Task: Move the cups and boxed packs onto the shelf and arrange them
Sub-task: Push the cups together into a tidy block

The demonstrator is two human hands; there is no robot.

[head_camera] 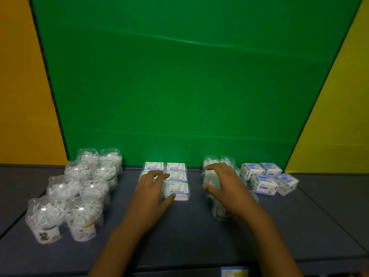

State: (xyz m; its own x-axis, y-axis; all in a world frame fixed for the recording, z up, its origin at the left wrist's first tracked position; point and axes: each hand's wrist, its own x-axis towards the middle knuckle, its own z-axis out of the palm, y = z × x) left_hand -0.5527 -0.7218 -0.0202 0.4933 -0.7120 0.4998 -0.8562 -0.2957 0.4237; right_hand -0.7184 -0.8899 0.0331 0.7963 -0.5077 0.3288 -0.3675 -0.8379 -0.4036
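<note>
A dark grey shelf (199, 236) is seen backed by a green panel (179, 76), with goods already sorted on it by type, apparently so that each kind keeps its own block. The largest group, clear cups (75, 194) packed with white sticks, is ranged in two columns at nine o'clock, labels low on their sides. A second cluster of cups (215, 162) is set at two o'clock, and over it the right hand (225, 184) is spread, fingers (211, 167) wide and slightly curved as if to steady or square the stack; whether a cup is actually gripped cannot be told, since the clear plastic is blurred beneath the palm. Four wrapped boxed packs (267, 178), white with blue print, are bunched at three o'clock, slightly askew. At twelve o'clock, flat boxed packs (176, 176) in clear cases are laid in a tight grid, edges touching, seemingly to save room. The left hand (153, 192) is rested on this grid, fingers fairly straight across the left column, the thumb (169, 197) pressed against the nearest pack as though it is being nudged into line. One further pack (234, 272) is glimpsed at six o'clock, below the shelf edge, not yet placed.
</note>
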